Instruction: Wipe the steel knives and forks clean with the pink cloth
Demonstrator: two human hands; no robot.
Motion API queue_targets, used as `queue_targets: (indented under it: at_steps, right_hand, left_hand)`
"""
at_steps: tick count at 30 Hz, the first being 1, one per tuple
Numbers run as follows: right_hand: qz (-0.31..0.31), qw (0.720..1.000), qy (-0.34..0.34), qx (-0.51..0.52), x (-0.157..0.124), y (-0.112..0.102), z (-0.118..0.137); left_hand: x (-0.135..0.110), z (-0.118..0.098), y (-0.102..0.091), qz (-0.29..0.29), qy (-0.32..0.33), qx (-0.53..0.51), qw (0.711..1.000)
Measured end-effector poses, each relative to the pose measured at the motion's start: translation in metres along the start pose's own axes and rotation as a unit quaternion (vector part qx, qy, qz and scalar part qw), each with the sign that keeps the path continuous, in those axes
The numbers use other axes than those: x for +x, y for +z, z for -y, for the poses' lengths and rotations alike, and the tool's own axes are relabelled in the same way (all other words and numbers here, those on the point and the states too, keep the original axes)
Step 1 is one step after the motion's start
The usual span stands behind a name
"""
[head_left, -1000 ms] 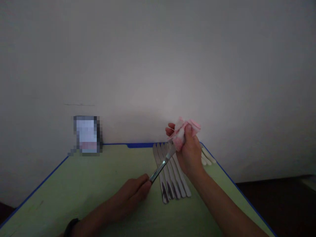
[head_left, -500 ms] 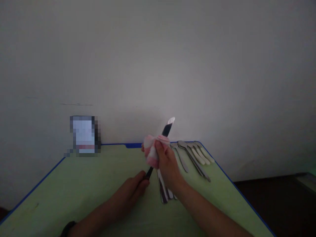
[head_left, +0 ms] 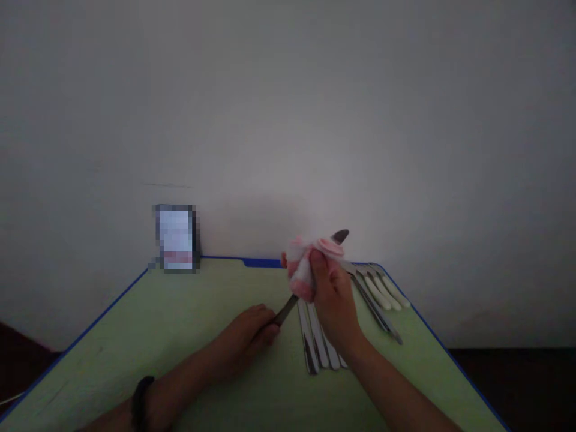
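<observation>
My left hand (head_left: 252, 331) is closed around the handle end of a metal table knife (head_left: 285, 311), which slants up to the right. A crumpled pink and white cloth (head_left: 300, 277) is wrapped around the middle of the knife, pinched by my right hand (head_left: 333, 294). Only the rounded blade tip shows beyond the cloth. Below my right hand lie several metal handles (head_left: 310, 348) side by side, their far ends hidden by the hand and cloth.
Forks with cream handles (head_left: 378, 291) and long metal cutlery (head_left: 375, 309) lie on the right of the pale green table (head_left: 216, 291). A blurred-out phone-like screen (head_left: 176, 237) stands at the back left. A wall (head_left: 288, 120) rises behind the blue table edge.
The camera view has turned slightly left, so everything sits farther right. The cloth now covers more of the blade toward its tip, and the knife has tilted lower.
</observation>
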State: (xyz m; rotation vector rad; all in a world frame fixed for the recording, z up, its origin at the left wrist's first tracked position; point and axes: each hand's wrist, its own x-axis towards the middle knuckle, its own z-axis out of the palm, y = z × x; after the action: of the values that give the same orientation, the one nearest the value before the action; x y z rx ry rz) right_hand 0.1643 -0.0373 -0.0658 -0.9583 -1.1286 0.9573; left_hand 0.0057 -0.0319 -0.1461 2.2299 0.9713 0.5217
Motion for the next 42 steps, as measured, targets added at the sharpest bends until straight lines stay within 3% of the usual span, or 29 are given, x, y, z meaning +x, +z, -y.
queue_targets:
  at_steps: [4, 15, 18, 22, 24, 30, 33, 37, 42]
  right_hand:
    - [0.018, 0.999, 0.037, -0.003, -0.004, 0.005, -0.006]
    - [0.001, 0.999, -0.003, -0.035, 0.001, 0.002, 0.009]
    - [0.009, 0.997, -0.030, -0.077, 0.007, 0.004, 0.021]
    - [0.041, 0.982, -0.062, -0.171, 0.020, 0.005, 0.045]
    - [0.043, 0.985, -0.067, -0.151, 0.027, 0.007, 0.056]
    - [-0.021, 0.994, -0.088, -0.052, 0.040, 0.007, 0.078]
    - [0.015, 0.998, -0.065, -0.016, 0.039, 0.000, 0.079]
    - [0.039, 0.998, -0.051, -0.012, 0.035, -0.001, 0.068]
    - [0.053, 0.998, -0.045, -0.010, 0.033, 0.008, 0.060]
  left_hand:
    - [-0.001, -0.004, -0.005, 0.005, 0.024, -0.038, 0.999]
    - [0.000, 0.001, -0.014, 0.012, 0.066, -0.020, 0.998]
    - [0.001, 0.004, -0.024, 0.005, 0.072, 0.003, 0.997]
    - [0.003, 0.004, -0.043, -0.044, 0.063, 0.001, 0.997]
    - [0.002, -0.001, -0.053, -0.055, 0.061, 0.001, 0.997]
    - [-0.009, -0.031, -0.094, -0.010, 0.075, 0.042, 0.996]
    - [-0.013, -0.045, -0.108, 0.046, 0.062, 0.032, 0.996]
    - [-0.005, -0.058, -0.114, 0.135, 0.022, 0.027, 0.990]
    - [0.012, -0.077, -0.131, 0.153, -0.030, 0.062, 0.986]
